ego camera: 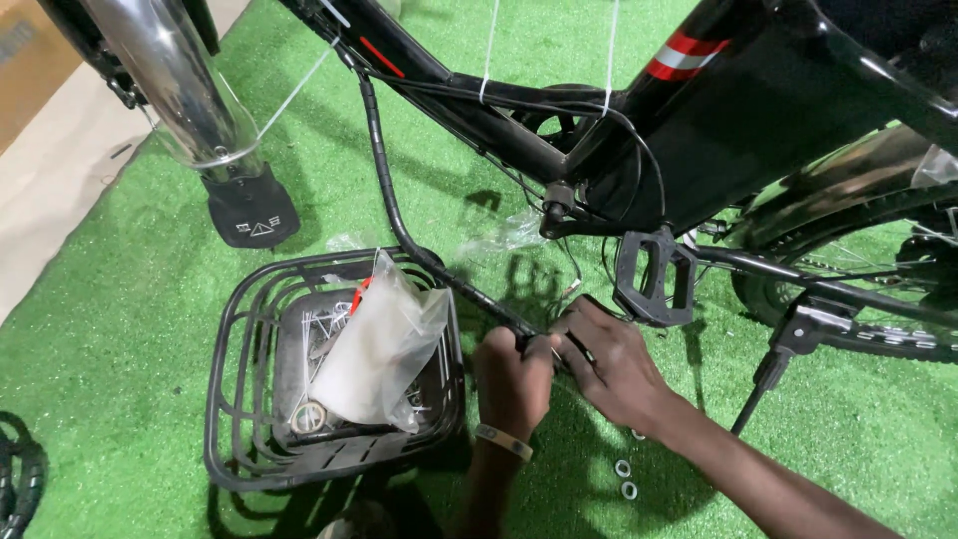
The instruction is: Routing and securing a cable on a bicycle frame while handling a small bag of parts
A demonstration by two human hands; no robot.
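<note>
Nearest the camera, two small metal washers lie on the green artificial turf, just by the right forearm. Above them the left hand is closed in a fist around the lower end of a black curved stay rod, and the right hand has its fingers folded over the same end, touching the left. The step looks like fitting or fastening this rod end; the next move likely calls for steady alignment. Left of the hands sits a black wire basket holding a plastic bag and hardware. Beyond stand the pedal, kickstand and black bicycle frame.
</note>
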